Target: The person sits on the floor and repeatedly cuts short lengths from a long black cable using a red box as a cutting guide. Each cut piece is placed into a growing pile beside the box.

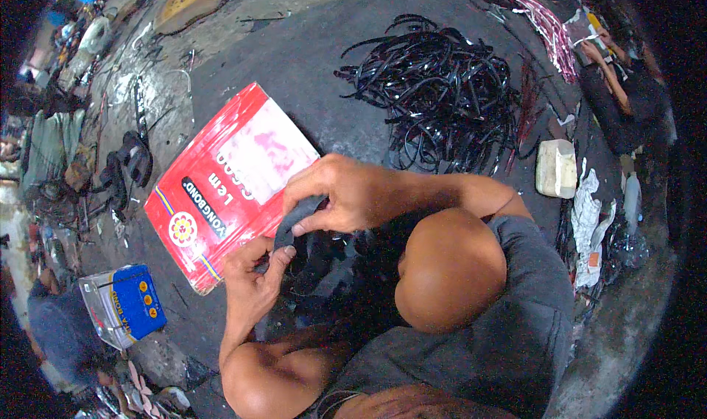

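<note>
Between my two hands is a curved dark grey strip (297,216), bent into an arc. My right hand (337,192) pinches its upper part between thumb and fingers. Lower down and to the left, my left hand (254,268) grips the other end, with the thumb pressed on top and the fingers partly hidden. Just behind both hands stands a red and white square tin (199,198) with printed sides. More dark material (317,268) lies in shadow below the hands, too dim to make out.
A heap of glossy black strips (449,87) lies on the dark mat ahead. To the left stands a blue tin (132,301); to the right, a whitish block (557,168) and a crumpled white sheet (587,227). Pink-white strands (541,25) lie near another person's arms (611,76).
</note>
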